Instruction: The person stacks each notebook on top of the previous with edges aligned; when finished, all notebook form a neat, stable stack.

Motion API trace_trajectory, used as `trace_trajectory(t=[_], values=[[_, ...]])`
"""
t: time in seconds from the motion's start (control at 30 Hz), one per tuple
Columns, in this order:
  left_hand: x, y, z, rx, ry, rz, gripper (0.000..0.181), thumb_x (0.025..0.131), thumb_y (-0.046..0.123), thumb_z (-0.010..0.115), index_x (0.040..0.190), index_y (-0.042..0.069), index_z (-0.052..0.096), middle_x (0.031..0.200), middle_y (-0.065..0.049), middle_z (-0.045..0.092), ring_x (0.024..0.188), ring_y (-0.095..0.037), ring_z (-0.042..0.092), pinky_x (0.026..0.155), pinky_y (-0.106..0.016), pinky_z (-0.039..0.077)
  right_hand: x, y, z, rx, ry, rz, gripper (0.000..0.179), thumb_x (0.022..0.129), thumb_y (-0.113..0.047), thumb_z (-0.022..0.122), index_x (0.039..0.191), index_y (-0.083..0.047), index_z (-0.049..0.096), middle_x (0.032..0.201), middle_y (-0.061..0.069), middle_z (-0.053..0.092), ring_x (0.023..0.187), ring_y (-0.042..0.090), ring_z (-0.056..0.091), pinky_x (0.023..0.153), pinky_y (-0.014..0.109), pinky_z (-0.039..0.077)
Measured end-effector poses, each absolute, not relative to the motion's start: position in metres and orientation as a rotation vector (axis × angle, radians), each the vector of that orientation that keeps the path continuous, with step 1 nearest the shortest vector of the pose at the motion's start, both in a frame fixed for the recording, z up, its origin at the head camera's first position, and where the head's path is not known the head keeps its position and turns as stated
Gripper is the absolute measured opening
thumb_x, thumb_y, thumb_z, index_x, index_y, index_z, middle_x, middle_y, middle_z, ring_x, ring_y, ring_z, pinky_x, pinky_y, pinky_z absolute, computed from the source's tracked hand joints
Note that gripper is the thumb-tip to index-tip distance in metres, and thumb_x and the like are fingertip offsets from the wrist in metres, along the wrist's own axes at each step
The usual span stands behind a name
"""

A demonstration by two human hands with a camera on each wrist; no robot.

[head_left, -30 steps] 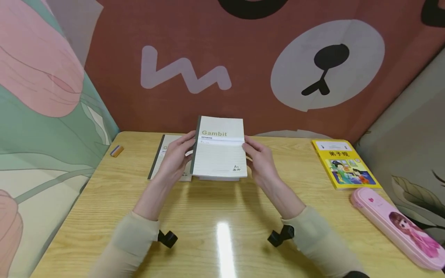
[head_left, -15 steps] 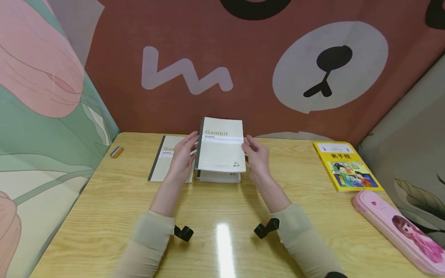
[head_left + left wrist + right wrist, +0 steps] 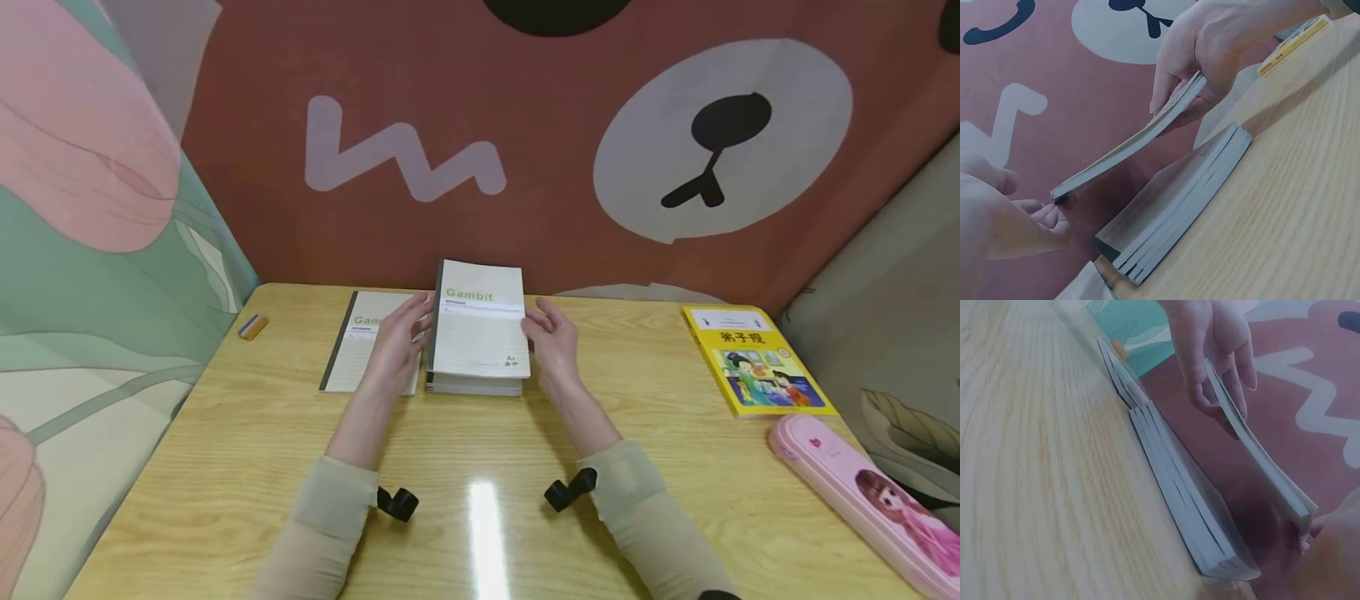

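Note:
A pale Gambit notebook (image 3: 480, 337) with a dark spine is between both hands, over a stack of similar notebooks (image 3: 480, 387). The left wrist view shows a gap between the held notebook (image 3: 1129, 147) and the stack (image 3: 1179, 206) on the table. My right hand (image 3: 553, 337) pinches its right edge, thumb above and fingers below. On the spine side, the fingertips of my left hand (image 3: 396, 346) support it from beneath, and the thumb stands off the cover. Another Gambit notebook (image 3: 352, 358) lies left of the stack, partly hidden by the left hand.
On the wooden table (image 3: 645, 367), a small orange block with a blue stripe (image 3: 253, 327) lies far left. A yellow picture book (image 3: 757, 358) and a pink pencil case (image 3: 832, 475) lie at the right. A mural wall (image 3: 390, 233) stands behind the back edge.
Both hands have shifted the notebook slightly right and lowered it toward the stack. The left thumb has come away from the cover's edge. Other things on the table stay put.

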State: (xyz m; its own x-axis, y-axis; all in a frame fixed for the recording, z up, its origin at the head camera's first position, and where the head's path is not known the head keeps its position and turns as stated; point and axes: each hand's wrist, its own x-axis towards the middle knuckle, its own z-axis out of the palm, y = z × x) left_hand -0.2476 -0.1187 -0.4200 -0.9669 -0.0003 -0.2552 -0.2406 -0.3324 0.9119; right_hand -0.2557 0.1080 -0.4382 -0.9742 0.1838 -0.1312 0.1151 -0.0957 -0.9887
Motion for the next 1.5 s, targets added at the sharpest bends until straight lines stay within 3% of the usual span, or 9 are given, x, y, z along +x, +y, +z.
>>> trace_trajectory(t=[0.27,0.6,0.97,1.23,1.5], values=[[-0.246,-0.122,-0.425,-0.254,1.760,2.362,0.056,0.110,0.026,0.047,0.162,0.012,0.032,0.161,-0.010,0.044,0.149,-0.024,0.042,0.128,-0.042,0.031,-0.258,0.107,-0.444,-0.331,-2.113,2.337,0.057,0.102,-0.003,0.052,0.157,-0.002,0.039,0.150,0.020,0.057,0.134,0.029,0.059,0.110,0.045,0.051],[-0.251,-0.122,-0.427,-0.249,1.804,2.320,0.057,0.110,0.025,0.046,0.163,0.012,0.029,0.158,-0.013,0.046,0.146,-0.024,0.042,0.125,-0.041,0.033,-0.262,0.108,-0.445,-0.277,-2.214,2.319,0.057,0.104,-0.006,0.051,0.159,-0.003,0.035,0.154,0.018,0.053,0.142,0.028,0.053,0.115,0.045,0.049],[-0.252,-0.115,-0.432,-0.169,1.902,2.201,0.061,0.111,0.030,0.042,0.164,0.008,0.022,0.174,-0.002,0.019,0.162,-0.021,0.014,0.134,-0.039,0.014,-0.266,0.110,-0.448,-0.256,-2.339,2.257,0.060,0.104,-0.006,0.050,0.160,-0.001,0.030,0.158,0.020,0.047,0.146,0.029,0.048,0.117,0.044,0.046],[-0.250,-0.114,-0.434,-0.212,1.965,2.116,0.068,0.110,0.032,0.044,0.166,0.012,0.013,0.175,-0.004,0.013,0.162,-0.028,0.016,0.135,-0.038,0.011,-0.266,0.108,-0.447,-0.262,-2.393,2.218,0.059,0.105,-0.007,0.049,0.160,0.000,0.029,0.160,0.022,0.044,0.147,0.031,0.047,0.120,0.042,0.044],[-0.249,-0.114,-0.438,-0.239,2.004,2.116,0.071,0.108,0.031,0.046,0.166,0.011,0.010,0.172,-0.011,0.023,0.159,-0.029,0.025,0.134,-0.038,0.014,-0.264,0.108,-0.447,-0.250,-2.435,2.196,0.059,0.106,-0.009,0.048,0.161,0.002,0.027,0.162,0.022,0.041,0.150,0.031,0.043,0.123,0.041,0.041]])
